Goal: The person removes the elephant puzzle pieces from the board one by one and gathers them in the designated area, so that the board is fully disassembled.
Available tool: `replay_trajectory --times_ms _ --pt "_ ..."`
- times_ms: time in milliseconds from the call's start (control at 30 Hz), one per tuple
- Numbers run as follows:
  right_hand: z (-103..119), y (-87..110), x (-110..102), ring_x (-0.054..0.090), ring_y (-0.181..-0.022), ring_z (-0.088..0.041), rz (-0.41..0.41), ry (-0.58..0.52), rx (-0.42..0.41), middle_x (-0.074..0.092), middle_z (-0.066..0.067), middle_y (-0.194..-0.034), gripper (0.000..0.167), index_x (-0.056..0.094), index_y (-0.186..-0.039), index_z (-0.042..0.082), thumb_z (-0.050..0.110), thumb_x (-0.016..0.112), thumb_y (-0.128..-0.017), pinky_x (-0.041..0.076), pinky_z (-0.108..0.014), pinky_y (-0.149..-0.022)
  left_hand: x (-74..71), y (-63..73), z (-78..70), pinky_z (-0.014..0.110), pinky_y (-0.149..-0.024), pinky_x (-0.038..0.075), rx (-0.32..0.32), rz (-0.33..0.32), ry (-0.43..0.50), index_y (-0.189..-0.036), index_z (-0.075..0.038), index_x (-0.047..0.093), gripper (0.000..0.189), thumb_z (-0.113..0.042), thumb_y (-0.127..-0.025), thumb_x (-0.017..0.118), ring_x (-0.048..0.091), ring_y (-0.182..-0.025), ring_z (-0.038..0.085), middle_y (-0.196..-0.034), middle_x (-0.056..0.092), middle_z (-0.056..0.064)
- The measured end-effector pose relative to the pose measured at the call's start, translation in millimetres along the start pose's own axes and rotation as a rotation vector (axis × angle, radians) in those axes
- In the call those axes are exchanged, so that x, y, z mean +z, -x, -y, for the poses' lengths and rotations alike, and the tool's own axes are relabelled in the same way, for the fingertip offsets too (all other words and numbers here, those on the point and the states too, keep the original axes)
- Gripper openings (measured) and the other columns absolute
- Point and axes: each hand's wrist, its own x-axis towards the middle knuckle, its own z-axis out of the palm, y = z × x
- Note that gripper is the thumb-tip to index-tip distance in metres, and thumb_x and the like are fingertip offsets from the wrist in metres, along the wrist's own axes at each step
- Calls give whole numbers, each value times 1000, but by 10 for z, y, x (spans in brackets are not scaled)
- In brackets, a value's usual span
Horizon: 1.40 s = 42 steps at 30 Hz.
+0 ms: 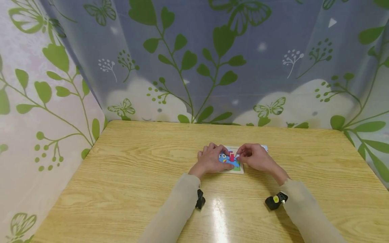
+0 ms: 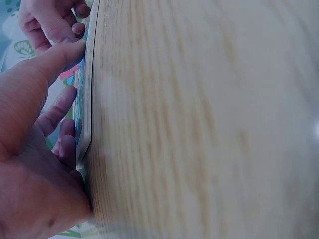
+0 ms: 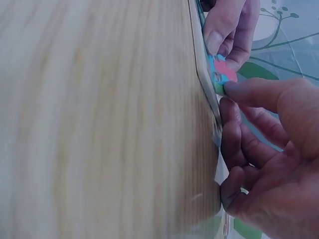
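Right of centre in the head view, a pale flat puzzle board (image 1: 238, 171) frames a blue cartoon picture (image 1: 224, 158); the left hand (image 1: 209, 162) rests over it, fingers spread; the right hand (image 1: 257, 158) apparently pinches a pink-and-blue jigsaw piece (image 3: 225, 71).

A thin puzzle board (image 1: 241, 169) with a pale border lies flat on the tabletop (image 1: 130, 182), partly covered at its left. Its picture shows a blue creature (image 1: 224, 156) with big white eyes, over some green. Above the board's surface, a small knobbed puzzle piece (image 3: 223, 71) in pink, light blue and green sits tilted, pinched in the right hand (image 1: 256, 158).
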Motion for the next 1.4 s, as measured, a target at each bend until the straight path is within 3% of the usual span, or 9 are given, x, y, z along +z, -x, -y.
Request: replay_trajectory --times_ms 333,1400 --pt "46 1 12 60 -82 -18 -17 -5 64 71 -9 -93 12 71 -103 4 12 70 -94 47 -27 -70 -13 5 -15 36 -82 27 -8 6 7 -113 -33 61 38 -55 -86 77 42 -106 21 -129 49 1" --pt "76 24 41 63 -84 -16 -56 -20 121 74 -12 -98 15 73 -104 3 14 71 -95 49 -28 -72 -9 -8 -15 38 -83 29 -16 4 -20 -112 -34 61 37 -56 -86 76 44 -109 22 -133 49 1"
